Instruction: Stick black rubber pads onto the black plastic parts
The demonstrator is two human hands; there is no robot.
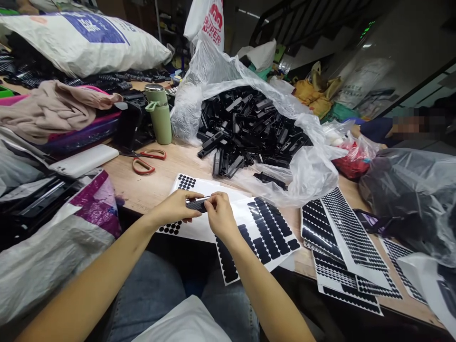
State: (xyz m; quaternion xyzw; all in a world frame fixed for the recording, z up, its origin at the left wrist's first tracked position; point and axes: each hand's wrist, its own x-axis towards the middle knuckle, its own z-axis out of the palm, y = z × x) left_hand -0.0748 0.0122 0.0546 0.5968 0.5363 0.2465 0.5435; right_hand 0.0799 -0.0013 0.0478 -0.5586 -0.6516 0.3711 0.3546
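My left hand (pixel 177 207) grips a small black plastic part (pixel 196 204) between thumb and fingers, just above the table's near edge. My right hand (pixel 220 216) pinches the same part at its right end, fingers pressed onto its top. Under both hands lie white sticker sheets (pixel 265 230) covered with black oval and round pads. Behind them an open clear plastic bag (pixel 309 166) holds a heap of black plastic parts (pixel 245 128).
Red-handled scissors (pixel 146 159) and a green flask (pixel 159 114) stand left of the bag. A white power bank (pixel 85 160), clothes and sacks crowd the left. More sticker sheets (pixel 342 237) and a dark bag (pixel 409 194) lie right. Another person sits at far right.
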